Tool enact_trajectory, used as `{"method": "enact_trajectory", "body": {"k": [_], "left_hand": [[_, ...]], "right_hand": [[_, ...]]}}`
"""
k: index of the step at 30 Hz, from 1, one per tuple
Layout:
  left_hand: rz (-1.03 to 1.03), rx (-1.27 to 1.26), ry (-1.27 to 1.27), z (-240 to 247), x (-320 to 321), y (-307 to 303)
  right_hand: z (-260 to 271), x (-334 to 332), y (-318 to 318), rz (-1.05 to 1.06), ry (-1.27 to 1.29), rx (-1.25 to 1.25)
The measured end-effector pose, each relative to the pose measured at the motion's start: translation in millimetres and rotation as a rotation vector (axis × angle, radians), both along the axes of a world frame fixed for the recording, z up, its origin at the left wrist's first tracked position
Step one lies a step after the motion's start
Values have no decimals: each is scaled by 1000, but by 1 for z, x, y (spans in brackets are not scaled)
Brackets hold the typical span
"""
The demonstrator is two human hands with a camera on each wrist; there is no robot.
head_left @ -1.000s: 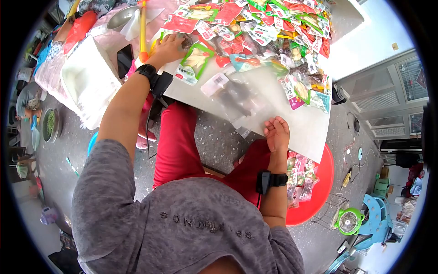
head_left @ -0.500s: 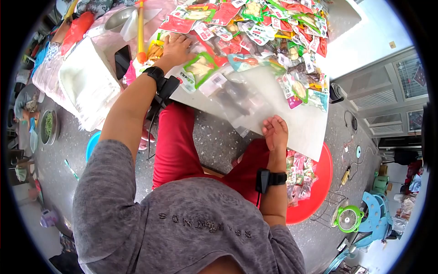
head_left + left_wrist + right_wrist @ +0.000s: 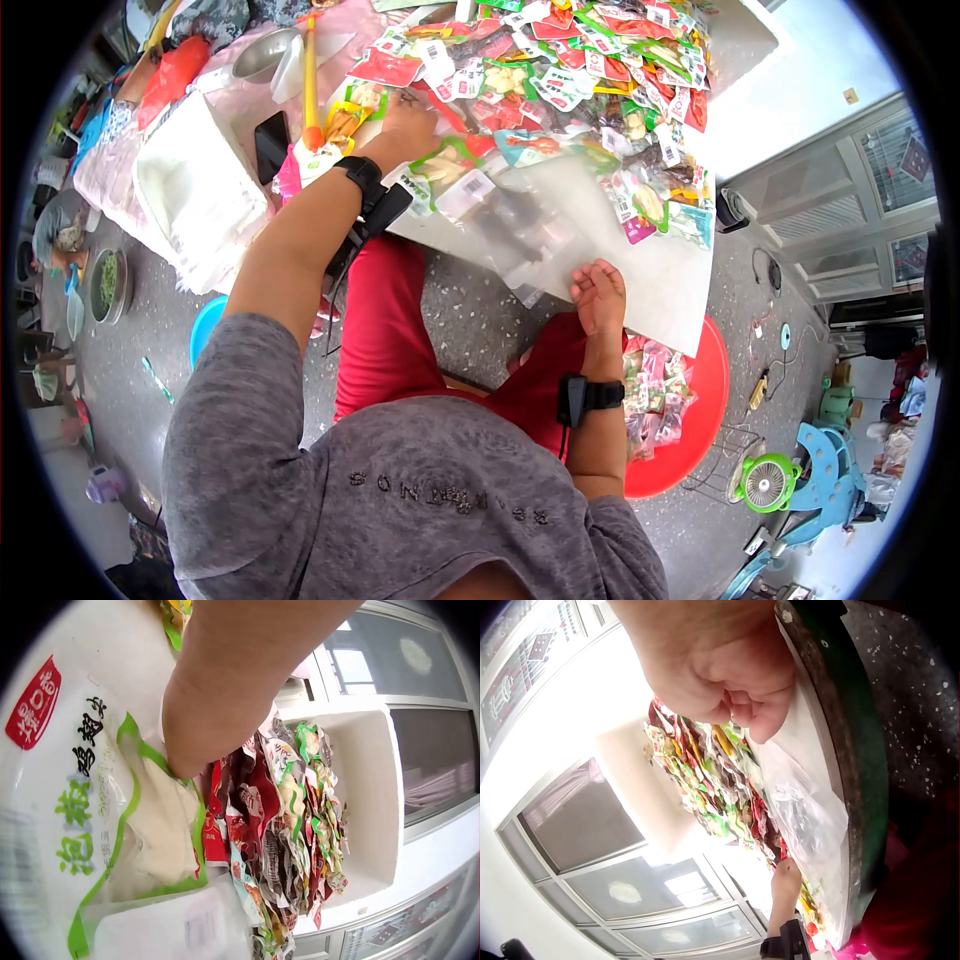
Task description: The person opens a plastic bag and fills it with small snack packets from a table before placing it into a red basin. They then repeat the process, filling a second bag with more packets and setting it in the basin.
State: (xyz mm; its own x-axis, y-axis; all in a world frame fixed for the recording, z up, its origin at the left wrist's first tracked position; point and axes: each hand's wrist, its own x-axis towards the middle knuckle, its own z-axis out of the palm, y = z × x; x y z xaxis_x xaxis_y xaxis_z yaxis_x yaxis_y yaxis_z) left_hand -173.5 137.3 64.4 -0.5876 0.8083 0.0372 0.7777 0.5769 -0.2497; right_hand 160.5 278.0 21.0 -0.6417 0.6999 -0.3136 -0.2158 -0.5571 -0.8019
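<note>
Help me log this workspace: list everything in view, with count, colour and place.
Table: one, whitish, centre
Food packets: many, uncounted, mixed colours, heaped on table
Clear bag: one, transparent, near table edge
White boxes: two, white, one left, one adjoining the heap
Phone-like slab: one, black, beside left box
Stick: one, yellow, orange-ended, left of packets
Metal bowl: one, silver, upper left
Red bag: one, red, upper left
Red basin: one, red, by table corner, holding packets
Blue tub: one, blue, left floor
Fan: one, green, lower right
Edge clutter: uncounted, too small
Wristbands: two, black, one per wrist
Left grip: one, bare, at the packets
Right grip: one, bare, beside clear bag
</note>
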Motion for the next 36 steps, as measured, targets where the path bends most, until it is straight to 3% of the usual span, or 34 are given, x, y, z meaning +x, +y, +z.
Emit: {"method": "enact_trajectory", "body": {"k": [7,10,13,18,25,36], "left_hand": [[0,-59,-4,-6,4,12],[-6,137,-121,12,15,3],[-107,608,131,6,-13,-1],[272,450,-143,2,-49,5],[129,371,-41,7,-54,12],[192,464,23,19,-25,0]], "right_hand": [[-1,0,0,4,3,13],[-1,1,-1,4,-17,9],[1,0,-2,-2,-20,4],[3,0,-2,-9,-25,2],[1,0,-1,-1,-24,3],[0,1,-2,13,14,19]]}}
